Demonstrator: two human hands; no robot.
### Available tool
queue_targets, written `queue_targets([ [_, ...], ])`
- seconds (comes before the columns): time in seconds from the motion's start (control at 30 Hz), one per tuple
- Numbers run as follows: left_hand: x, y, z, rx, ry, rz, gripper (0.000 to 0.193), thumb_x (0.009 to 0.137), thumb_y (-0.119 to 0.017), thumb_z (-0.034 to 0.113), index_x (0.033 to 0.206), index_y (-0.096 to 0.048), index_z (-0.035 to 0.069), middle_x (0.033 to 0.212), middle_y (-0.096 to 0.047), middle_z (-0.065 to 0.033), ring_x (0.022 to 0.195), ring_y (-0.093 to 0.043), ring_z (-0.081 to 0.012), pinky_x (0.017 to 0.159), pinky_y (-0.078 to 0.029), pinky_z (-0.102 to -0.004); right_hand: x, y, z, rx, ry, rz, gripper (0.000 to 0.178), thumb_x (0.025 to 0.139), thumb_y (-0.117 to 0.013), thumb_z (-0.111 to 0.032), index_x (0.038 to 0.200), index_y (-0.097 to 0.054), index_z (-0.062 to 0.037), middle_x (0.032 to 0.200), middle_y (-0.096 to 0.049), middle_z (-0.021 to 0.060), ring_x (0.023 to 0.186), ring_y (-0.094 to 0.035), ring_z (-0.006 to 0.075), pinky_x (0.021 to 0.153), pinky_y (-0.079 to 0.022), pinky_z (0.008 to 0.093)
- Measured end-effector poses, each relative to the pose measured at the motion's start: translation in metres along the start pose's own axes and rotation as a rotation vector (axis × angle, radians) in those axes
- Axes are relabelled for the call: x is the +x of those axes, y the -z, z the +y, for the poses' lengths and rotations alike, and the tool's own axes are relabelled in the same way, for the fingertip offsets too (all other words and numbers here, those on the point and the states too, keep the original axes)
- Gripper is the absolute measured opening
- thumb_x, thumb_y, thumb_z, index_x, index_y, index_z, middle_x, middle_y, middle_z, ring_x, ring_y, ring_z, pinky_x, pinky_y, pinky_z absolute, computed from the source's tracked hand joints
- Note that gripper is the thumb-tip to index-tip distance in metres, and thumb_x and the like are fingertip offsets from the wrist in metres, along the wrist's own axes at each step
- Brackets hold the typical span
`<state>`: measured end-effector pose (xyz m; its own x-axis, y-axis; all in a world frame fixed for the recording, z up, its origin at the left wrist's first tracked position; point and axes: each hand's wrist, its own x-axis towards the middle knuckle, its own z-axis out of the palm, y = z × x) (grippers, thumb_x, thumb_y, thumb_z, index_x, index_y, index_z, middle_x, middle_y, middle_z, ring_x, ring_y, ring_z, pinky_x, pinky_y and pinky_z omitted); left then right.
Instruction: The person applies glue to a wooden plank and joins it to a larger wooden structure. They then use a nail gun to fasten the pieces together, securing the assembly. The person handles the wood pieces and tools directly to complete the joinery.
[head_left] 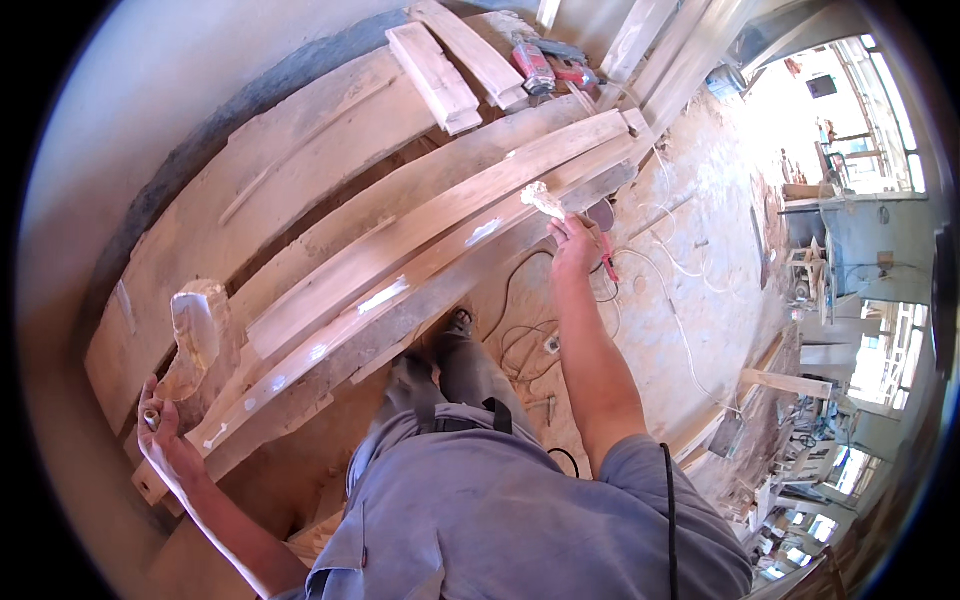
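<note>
My left hand (168, 432) is closed at the lower end of a cut-open, yellowish container (200, 340), whose inside is smeared with white. A small round end pokes out by its fingers. Out to the right, my right hand (574, 242) pinches a short spreading tool with a lumpy, white-coated tip (541, 199); its handle is mostly hidden by the fingers. That tip hovers at or over a long wooden board (430, 262), and I cannot tell whether it touches. Several white paste patches (383, 295) dot the board's length. A second long plank (420, 205) lies alongside, on its far side.
Red power tools (535, 68) and short planks (435, 80) lie at the bench's far end. Just beyond my right hand is a tool with a round disc (601, 214). Cables (530, 345) loop across the dusty floor (690, 300). Windows and workshop clutter line the right side.
</note>
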<state>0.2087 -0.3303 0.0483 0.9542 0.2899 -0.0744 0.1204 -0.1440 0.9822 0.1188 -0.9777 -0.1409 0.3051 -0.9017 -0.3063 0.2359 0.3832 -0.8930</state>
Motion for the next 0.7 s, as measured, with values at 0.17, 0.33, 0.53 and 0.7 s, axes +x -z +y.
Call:
queue_targets([
  [0.17,0.006,-0.039,0.012,0.047,0.024,0.027,0.012,0.082,-0.07,0.0,0.084,-0.06,0.006,0.143,-0.055,-0.017,0.105,-0.054,-0.0121,0.1,-0.037,-0.0275,-0.021,0.0,0.0,-0.158,0.008,-0.266,0.013,0.084,-0.072,0.004,0.095,-0.066,0.0035,0.086,-0.069,0.0129,0.071,-0.069,0.0209,0.064,-0.061,0.032],
  [0.33,-0.006,-0.122,0.054,0.122,0.003,0.012,0.012,0.083,-0.068,-0.001,0.083,-0.059,0.006,0.144,-0.055,-0.0155,0.078,-0.047,-0.0049,0.081,-0.039,-0.0205,0.001,0.007,-0.014,-0.131,-0.076,-0.265,0.009,0.087,-0.07,0.003,0.094,-0.065,0.0037,0.087,-0.07,0.0122,0.069,-0.069,0.0204,0.063,-0.059,0.0325],
  [0.53,-0.036,-0.239,0.09,0.146,-0.03,0.016,0.013,0.084,-0.066,-0.001,0.078,-0.056,0.006,0.145,-0.054,-0.0151,0.069,-0.041,-0.0039,0.073,-0.037,-0.0191,0.163,0.034,-0.062,-0.252,0.097,-0.205,0.01,0.088,-0.07,0.0,0.098,-0.066,0.0024,0.087,-0.07,0.0123,0.07,-0.07,0.0205,0.065,-0.06,0.0323],
  [0.7,-0.057,-0.31,0.098,0.19,-0.057,-0.053,0.014,0.083,-0.069,0.003,0.078,-0.056,0.006,0.145,-0.054,-0.0166,0.072,-0.041,-0.0048,0.081,-0.036,-0.0217,0.253,0.038,-0.121,-0.27,0.14,-0.084,0.011,0.089,-0.072,-0.002,0.099,-0.067,0.001,0.089,-0.072,0.0126,0.074,-0.072,0.0199,0.064,-0.059,0.0303],
])
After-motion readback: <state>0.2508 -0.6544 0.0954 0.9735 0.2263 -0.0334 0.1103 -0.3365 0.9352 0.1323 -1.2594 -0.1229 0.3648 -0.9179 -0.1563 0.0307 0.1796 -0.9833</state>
